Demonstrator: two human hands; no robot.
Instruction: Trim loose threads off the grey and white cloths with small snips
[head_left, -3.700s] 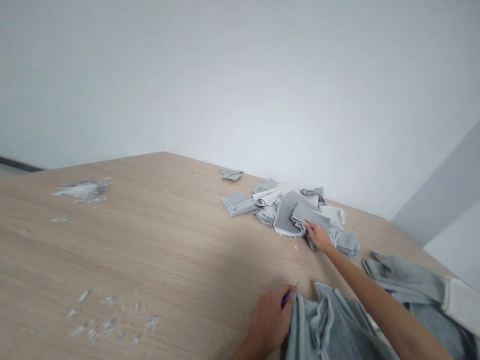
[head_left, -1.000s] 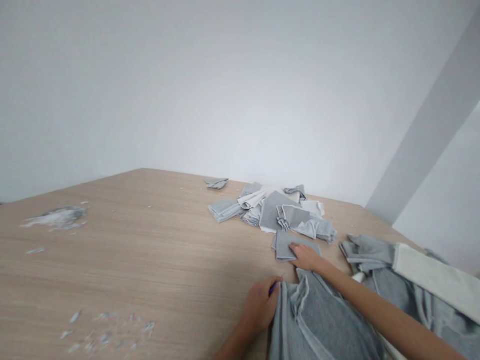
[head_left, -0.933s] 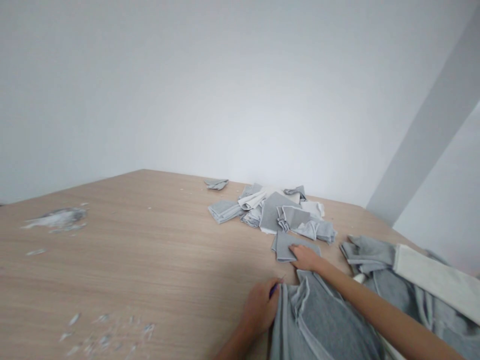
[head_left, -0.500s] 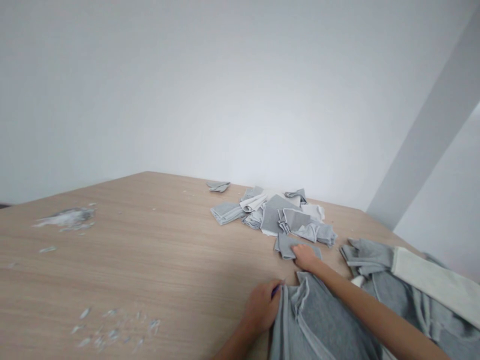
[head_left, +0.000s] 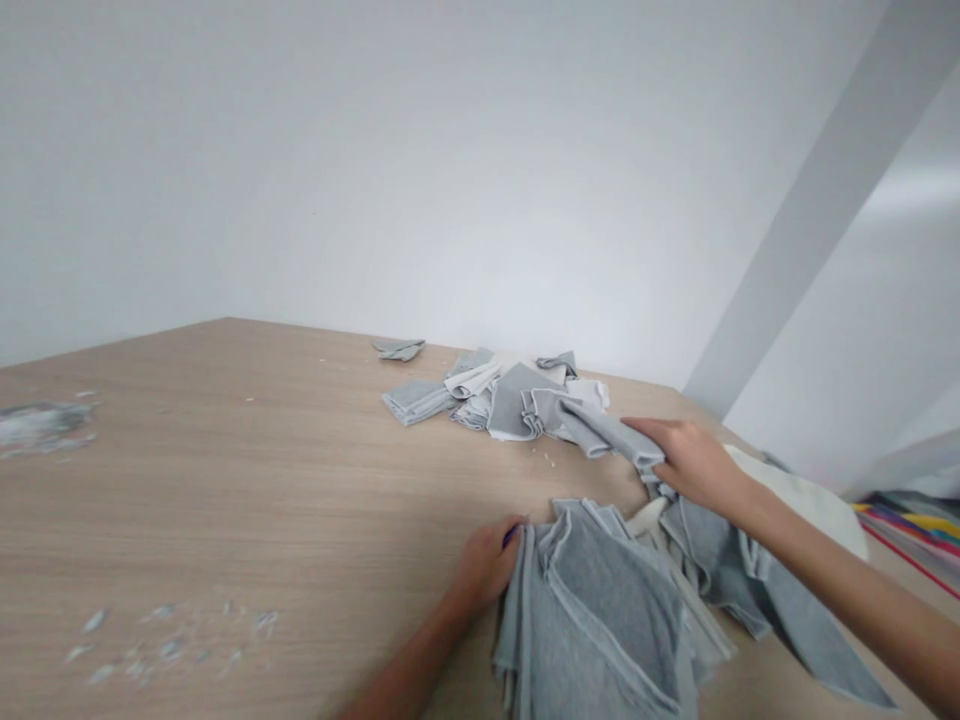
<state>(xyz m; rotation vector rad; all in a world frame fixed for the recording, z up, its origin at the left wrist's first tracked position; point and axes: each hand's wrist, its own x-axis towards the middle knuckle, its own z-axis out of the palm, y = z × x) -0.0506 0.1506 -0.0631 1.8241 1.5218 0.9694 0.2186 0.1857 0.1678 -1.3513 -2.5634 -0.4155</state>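
Note:
My right hand [head_left: 694, 462] pinches one end of a folded grey fabric piece [head_left: 611, 428] and holds it raised. Its other end hangs in front of the cloth heap. My left hand [head_left: 486, 562] is closed at the left edge of a stack of grey fabric pieces [head_left: 600, 600] with pale stitched edges. A bit of something dark purple [head_left: 512, 534] shows between its fingers, mostly hidden, so its kind is unclear. Beneath my right forearm lie more grey fabric pieces [head_left: 705, 545], partly covered by the arm.
Folded grey and white cloth pieces [head_left: 517, 398] lie heaped near the wall, with a single piece [head_left: 400, 349] to their left. Thread scraps [head_left: 169, 648] and a lint pile [head_left: 45, 425] are on the wooden table [head_left: 300, 480]. Coloured material [head_left: 919, 530] shows at far right.
My right hand has lifted the grey folded piece off the table and moved right with it. My left hand stays beside the stack. The view has turned to the right.

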